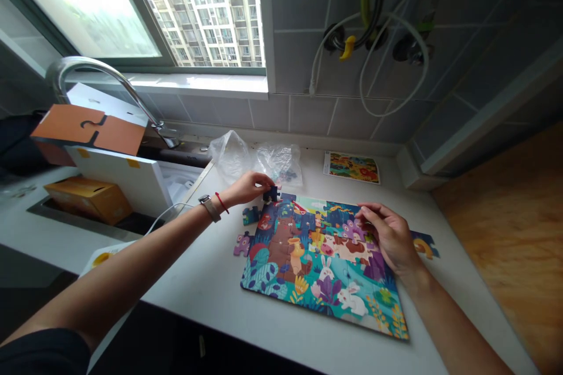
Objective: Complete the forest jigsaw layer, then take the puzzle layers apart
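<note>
- Head view: the jigsaw puzzle (325, 281) lies face up on the white countertop (197, 281), in front of the person and between the two hands; its long axis runs left to right, with the right end slanting nearer.
- The left hand (251, 188) is at the puzzle's far left corner, thumb and fingers pinched together on a dark puzzle piece (271, 194). This hand is by far the nearer one to that corner; whether the piece is seated or only touching the edge cannot be told.
- The right hand (389, 233) is at the far right part of the puzzle, fingers curled and thumb near the fingertips. Whether anything is between them cannot be told.
- Just left of the puzzle are a teal puzzle piece (251, 215) and, nearer, a purple puzzle piece (241, 244). Right of the right hand lies a dark piece with a yellow arch (424, 245).
- Beyond the puzzle, a printed picture card (352, 167) lies at far right, and crumpled transparent plastic bags (231, 155) at far left.
</note>
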Motion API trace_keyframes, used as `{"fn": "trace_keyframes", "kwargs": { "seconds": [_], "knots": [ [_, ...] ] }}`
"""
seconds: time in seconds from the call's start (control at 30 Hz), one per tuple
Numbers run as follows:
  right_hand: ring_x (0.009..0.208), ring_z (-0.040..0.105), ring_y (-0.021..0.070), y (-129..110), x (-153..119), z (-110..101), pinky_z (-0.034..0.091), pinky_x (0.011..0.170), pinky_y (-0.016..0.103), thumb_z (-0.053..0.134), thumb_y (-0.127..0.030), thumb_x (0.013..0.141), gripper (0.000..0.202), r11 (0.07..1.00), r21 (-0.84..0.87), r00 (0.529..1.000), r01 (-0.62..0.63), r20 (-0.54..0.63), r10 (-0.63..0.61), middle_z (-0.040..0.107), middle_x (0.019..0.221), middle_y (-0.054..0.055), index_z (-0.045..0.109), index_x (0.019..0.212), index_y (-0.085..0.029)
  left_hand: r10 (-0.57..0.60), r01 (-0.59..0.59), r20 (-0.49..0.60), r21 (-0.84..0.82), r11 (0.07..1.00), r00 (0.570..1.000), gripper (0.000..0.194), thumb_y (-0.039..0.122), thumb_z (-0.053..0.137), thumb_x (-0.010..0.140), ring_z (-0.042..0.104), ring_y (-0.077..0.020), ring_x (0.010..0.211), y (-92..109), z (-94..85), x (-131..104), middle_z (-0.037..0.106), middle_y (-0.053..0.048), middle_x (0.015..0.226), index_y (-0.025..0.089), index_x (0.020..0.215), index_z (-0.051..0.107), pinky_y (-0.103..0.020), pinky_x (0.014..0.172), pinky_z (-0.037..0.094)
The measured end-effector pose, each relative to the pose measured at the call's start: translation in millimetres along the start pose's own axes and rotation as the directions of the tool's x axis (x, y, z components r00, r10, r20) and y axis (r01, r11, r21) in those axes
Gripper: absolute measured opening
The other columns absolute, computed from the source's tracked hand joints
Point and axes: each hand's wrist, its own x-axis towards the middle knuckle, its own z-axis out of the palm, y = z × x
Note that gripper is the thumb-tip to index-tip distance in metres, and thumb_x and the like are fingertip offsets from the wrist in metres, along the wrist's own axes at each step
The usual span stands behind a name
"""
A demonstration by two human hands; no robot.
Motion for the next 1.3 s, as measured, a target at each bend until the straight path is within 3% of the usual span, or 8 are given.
{"fn": "trace_keyframes", "kwargs": {
  "seconds": [0.23,0.43,0.53,0.67,0.9,1.3],
  "knots": [
    [0.063,0.064,0.0111,0,-1,1,0.055,0.059,0.019,0.099,-0.06,0.057,0.052,1.0,-0.025,1.0,-0.001,0.008,0.001,0.076,0.075,0.003,0.083,0.088,-0.021,-0.032,0.033,-0.002,0.071,0.997,0.999,0.028,0.034,0.079,0.081,0.072,-0.0191,0.08,1,1.0,4,0.082,-0.007,0.091,0.018,0.102,0.085,-0.029,0.077,0.057],
    [0.066,0.065,0.0128,2,-1,0,0.054,0.058,0.02,0.098,-0.064,0.055,0.059,1.0,-0.019,1.0,-0.025,0.019,0.025,0.077,0.076,0.004,0.082,0.09,-0.019,-0.071,0.068,0.043,0.057,0.996,0.997,0.039,0.041,0.071,0.09,0.07,-0.0166,0.068,-2,3.4,7,0.082,-0.01,0.09,0.013,0.115,0.082,-0.025,0.058,0.054],
    [0.067,0.066,0.0139,3,-1,-1,0.054,0.059,0.02,0.097,-0.067,0.055,0.061,0.999,-0.032,1.0,-0.025,0.018,0.026,0.078,0.077,0.006,0.082,0.09,-0.019,-0.06,0.056,0.045,0.08,0.995,0.997,0.034,0.039,0.074,0.088,0.07,-0.017,0.071,-4,5.2,6,0.082,-0.009,0.09,0.015,0.111,0.083,-0.026,0.063,0.055],
    [0.067,0.067,0.0151,3,-1,1,0.054,0.059,0.022,0.096,-0.069,0.056,0.063,0.999,-0.043,0.999,-0.029,0.029,0.03,0.078,0.076,0.006,0.082,0.091,-0.019,-0.007,0.008,-0.009,0.136,0.991,1.0,0.025,0.035,0.076,0.087,0.071,-0.0184,0.082,-6,10.8,2,0.082,-0.007,0.097,0.019,0.104,0.084,-0.028,0.076,0.056],
    [0.067,0.065,0.0138,6,0,-1,0.051,0.058,0.021,0.094,-0.068,0.061,0.061,0.998,-0.06,0.998,-0.019,0.051,0.022,0.079,0.078,0.007,0.083,0.094,-0.019,0.125,-0.104,-0.08,0.23,0.968,0.989,0.016,0.031,0.076,0.091,0.068,-0.0166,0.079,-9,19.9,-6,0.077,-0.006,0.099,0.02,0.099,0.083,-0.027,0.075,0.055],
    [0.07,0.068,0.0174,7,2,-1,0.055,0.062,0.025,0.093,-0.072,0.06,0.062,0.997,-0.08,0.998,0.0,0.066,0.005,0.079,0.078,0.008,0.082,0.093,-0.02,0.341,-0.334,0.047,0.362,0.87,0.939,0.018,0.035,0.07,0.1,0.07,-0.0223,0.104,-18,25.0,-6,0.075,-0.009,0.112,0.028,0.108,0.085,-0.036,0.096,0.057]
  ]
}}
